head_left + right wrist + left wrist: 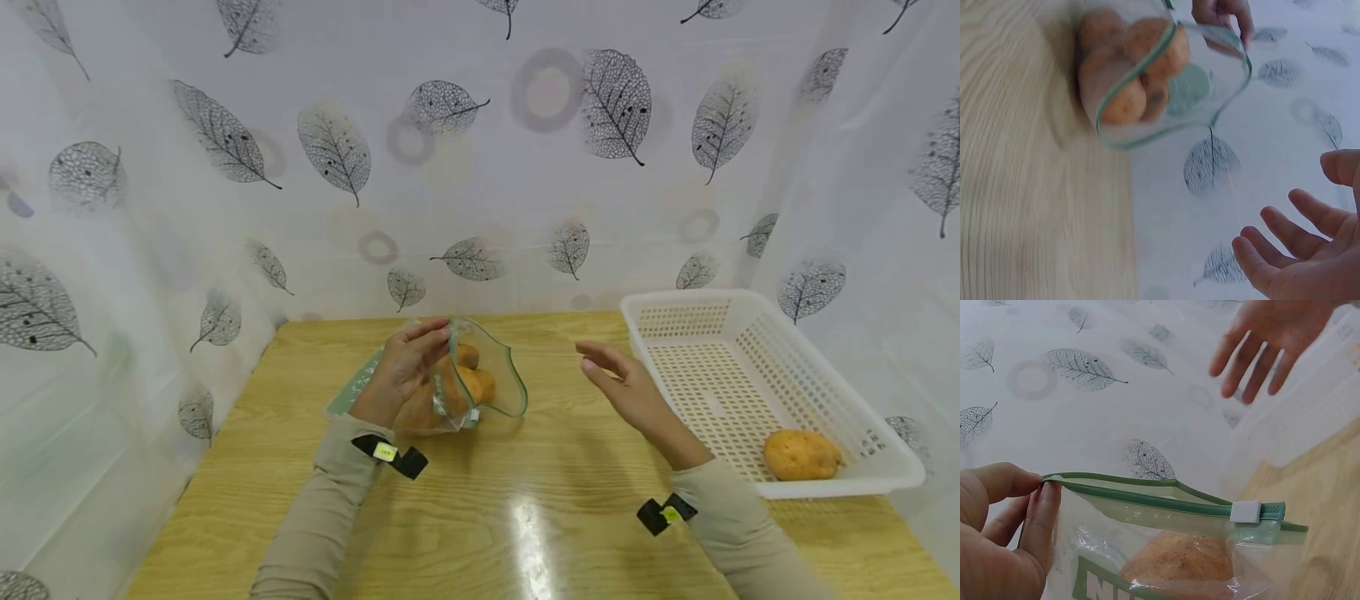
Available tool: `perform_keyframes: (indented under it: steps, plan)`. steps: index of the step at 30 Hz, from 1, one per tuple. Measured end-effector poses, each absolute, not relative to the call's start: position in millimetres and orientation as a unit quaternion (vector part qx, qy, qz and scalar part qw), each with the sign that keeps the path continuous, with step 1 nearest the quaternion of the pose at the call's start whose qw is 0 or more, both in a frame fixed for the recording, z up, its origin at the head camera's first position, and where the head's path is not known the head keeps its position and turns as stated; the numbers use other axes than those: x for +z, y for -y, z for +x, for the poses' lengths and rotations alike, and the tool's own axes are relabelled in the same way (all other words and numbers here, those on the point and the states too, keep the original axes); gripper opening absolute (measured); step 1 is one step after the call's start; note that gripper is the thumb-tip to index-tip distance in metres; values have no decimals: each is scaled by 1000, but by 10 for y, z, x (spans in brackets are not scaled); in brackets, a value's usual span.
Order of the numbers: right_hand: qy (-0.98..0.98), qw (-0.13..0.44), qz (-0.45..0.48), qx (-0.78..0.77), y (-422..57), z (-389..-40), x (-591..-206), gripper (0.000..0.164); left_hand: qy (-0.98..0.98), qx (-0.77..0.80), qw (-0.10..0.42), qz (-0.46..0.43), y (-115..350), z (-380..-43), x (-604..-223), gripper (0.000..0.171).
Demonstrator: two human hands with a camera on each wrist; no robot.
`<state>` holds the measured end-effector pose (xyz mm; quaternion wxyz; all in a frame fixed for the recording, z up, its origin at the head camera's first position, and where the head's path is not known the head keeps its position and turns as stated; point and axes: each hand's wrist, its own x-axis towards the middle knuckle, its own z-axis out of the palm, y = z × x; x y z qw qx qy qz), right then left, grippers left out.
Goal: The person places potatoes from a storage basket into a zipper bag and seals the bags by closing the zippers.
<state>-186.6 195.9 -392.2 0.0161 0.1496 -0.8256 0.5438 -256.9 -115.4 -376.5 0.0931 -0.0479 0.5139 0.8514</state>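
Observation:
A clear zip bag [501, 367] with a green rim lies on the table, its mouth gaping to the right. Several potatoes [1124, 103] are inside it. My left hand [405, 371] pinches the bag's rim between thumb and fingers, as the left wrist view shows [1013, 519]. A white slider [1245, 512] sits at one end of the green zip. My right hand [628, 392] is held in the air between the bag and the white basket, fingers extended and apart, with nothing in it; the right wrist view shows its spread fingers [1291, 228].
A white plastic basket [821, 354] stands at the right side of the wooden table [480, 517]. One potato [802, 455] lies in its near right corner. A leaf-printed curtain [480, 183] hangs behind the table and along its sides.

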Motion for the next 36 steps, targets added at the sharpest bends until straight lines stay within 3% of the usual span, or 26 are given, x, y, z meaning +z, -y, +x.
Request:
perform_keyframes:
  steps: [10,22,36]
  plan:
    - [886,17,102,453,-2837,-1639,-3830,53,-513,852,94,-52,1155,-2566,-3745,20]
    - [946,-81,13,314,-3957,-1555,-4025,75,-510,854,100,-38,1171,-2550,-3796,25]
    - [967,-176,14,184,-4384,-1536,-4236,86,-511,853,97,-40,1138,-2556,-3777,27]
